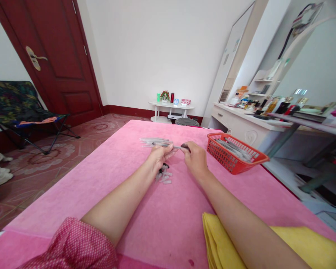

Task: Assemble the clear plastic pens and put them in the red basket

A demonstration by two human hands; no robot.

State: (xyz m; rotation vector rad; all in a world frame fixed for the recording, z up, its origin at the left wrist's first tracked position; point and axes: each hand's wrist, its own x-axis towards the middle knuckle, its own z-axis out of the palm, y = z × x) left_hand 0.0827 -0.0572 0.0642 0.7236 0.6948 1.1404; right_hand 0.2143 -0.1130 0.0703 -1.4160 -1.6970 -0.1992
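Observation:
My left hand (161, 155) is closed around a slim grey stick that looks like a pen (178, 147), held level above the table. The fingers of my right hand (195, 157) pinch its right end, where a small dark piece (185, 146) shows; whether it is a cap I cannot tell. Beyond my left hand lies a bunch of similar slim pens (149, 141), partly hidden by the fingers. Under my left wrist is a small heap of short translucent tubes (165, 178) with small black pieces (164, 166) among them.
An orange-red plastic basket (232, 164) with several slim grey sticks stands to the right on the pink cloth (112, 179). Folded yellow fabric (217, 243) lies under my right forearm. A folding chair (19, 108) stands left, a cluttered dressing table (240, 116) right.

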